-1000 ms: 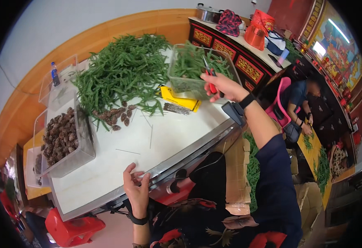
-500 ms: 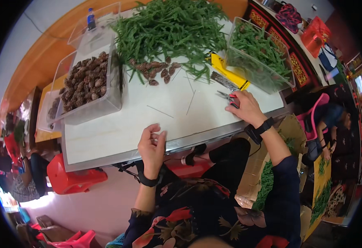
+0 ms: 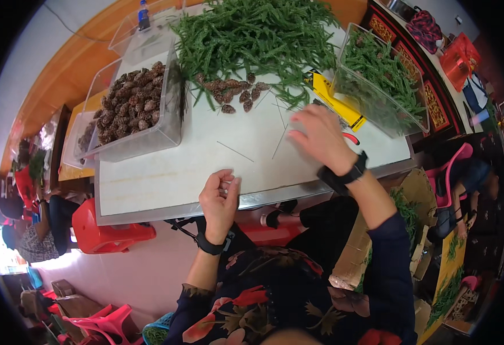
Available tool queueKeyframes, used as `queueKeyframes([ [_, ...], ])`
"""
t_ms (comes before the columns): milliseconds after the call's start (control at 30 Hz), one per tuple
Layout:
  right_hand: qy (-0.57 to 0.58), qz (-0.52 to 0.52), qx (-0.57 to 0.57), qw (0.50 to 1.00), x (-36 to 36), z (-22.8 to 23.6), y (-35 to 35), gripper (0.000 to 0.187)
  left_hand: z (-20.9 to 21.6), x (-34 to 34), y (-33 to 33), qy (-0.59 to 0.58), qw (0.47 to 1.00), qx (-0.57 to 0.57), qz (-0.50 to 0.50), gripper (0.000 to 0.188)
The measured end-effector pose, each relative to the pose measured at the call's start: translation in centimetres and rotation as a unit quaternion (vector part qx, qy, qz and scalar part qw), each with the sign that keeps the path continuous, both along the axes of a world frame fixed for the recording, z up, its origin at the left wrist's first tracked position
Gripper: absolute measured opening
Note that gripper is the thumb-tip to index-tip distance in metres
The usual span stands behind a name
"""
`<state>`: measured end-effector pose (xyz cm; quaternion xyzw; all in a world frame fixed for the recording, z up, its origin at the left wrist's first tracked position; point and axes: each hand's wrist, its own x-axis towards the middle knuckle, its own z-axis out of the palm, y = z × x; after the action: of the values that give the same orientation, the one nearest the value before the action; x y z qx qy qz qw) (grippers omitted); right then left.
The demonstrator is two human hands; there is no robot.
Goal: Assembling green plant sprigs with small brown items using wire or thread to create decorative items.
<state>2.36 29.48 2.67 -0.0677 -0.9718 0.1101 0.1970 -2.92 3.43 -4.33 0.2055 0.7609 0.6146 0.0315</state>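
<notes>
At the table's near edge my left hand [image 3: 218,202] is loosely curled, thumb and forefinger a little apart, with nothing visible between them. My right hand [image 3: 322,141], slightly blurred, is over the right part of the tabletop, thumb and fingers apart, and I see nothing in it. Beside it shows a red handle of the pliers [image 3: 351,138]; the rest is hidden by the hand. Thin wires [image 3: 235,151] lie on the white tabletop between my hands. Several loose pine cones [image 3: 228,108] lie farther back, in front of a large heap of green artificial sprigs [image 3: 255,43].
A clear bin [image 3: 142,145] of pine cones stands at the left, another clear bin [image 3: 372,92] with green sprigs at the right. A yellow packet [image 3: 341,106] lies by the right bin. A red stool [image 3: 105,230] stands left of the table. At the far right another person [image 3: 464,178] sits.
My right hand has let go of the pliers and moved left and up over the tabletop. The left hand keeps about the same pose. The whole view has shifted slightly.
</notes>
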Motion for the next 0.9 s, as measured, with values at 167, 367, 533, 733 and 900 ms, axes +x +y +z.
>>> queueKeyframes([
  [167,0.008,0.058,-0.112,0.992,-9.0,-1.4,-3.3,0.026,1.2,0.3,0.6,0.004,1.000,-0.017,0.002,0.018],
  [367,0.004,0.003,-0.096,0.995,-14.9,-3.9,-4.9,0.023,0.5,0.5,0.7,0.007,1.000,-0.007,0.005,0.017],
  [533,-0.034,0.030,-0.293,0.955,-13.3,-3.2,-4.0,0.021,0.6,0.2,0.3,0.018,1.000,-0.005,0.009,0.018],
  [733,0.063,-0.032,-0.170,0.983,-12.3,-3.9,-6.1,0.026,1.3,0.4,0.5,0.036,0.999,-0.025,0.005,0.019],
  [900,0.008,-0.042,-0.126,0.991,-14.4,-4.0,-6.2,0.027,0.5,0.2,0.7,0.020,1.000,-0.005,0.001,0.019],
])
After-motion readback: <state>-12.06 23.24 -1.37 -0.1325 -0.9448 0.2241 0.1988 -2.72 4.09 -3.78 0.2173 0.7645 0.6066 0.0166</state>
